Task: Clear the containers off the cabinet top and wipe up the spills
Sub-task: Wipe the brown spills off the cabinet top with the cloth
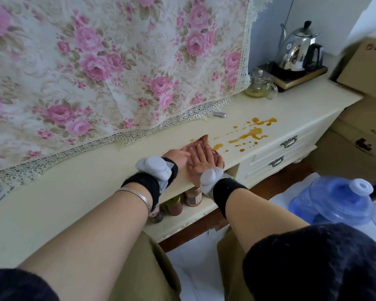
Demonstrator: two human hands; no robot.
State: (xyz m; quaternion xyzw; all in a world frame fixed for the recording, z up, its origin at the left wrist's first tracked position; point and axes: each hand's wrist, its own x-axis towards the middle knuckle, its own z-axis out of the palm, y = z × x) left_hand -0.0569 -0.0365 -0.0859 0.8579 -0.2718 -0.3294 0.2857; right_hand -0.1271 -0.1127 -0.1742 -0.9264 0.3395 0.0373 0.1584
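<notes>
Both hands are pressing flat on a pinkish cloth (pixel 201 142) on the cabinet top (pixel 78 183), near the front edge. Right hand (pixel 204 161) is lying fingers extended, palm down, on top of the cloth; left hand (pixel 178 158) is sitting just beside it w/ fingers tucking under/against the right, also flat, not gripping anything as far as I can see.

Key relation: the spill (pixel 248 135) is lying to the right of the fingertips and slightly further back, its long axis running diagonally up-right toward the glass teapot (pixel 259 85). Nearest blob (pixel 217 146) is nearly touching the cloth edge. Right hand is nearer, so next stroke is prob a push right along that diagonal.

Containers: teapot and kettle (pixel 297 48) are sitting at the far right end, well apart from the hands, so not yet cleared.

Hard to tell: cloth is mostly hidden under the hands, so its extent is unclear. Small metallic item (pixel 219 114) by the lace cloth (pixel 117 61), can't ID.
</notes>
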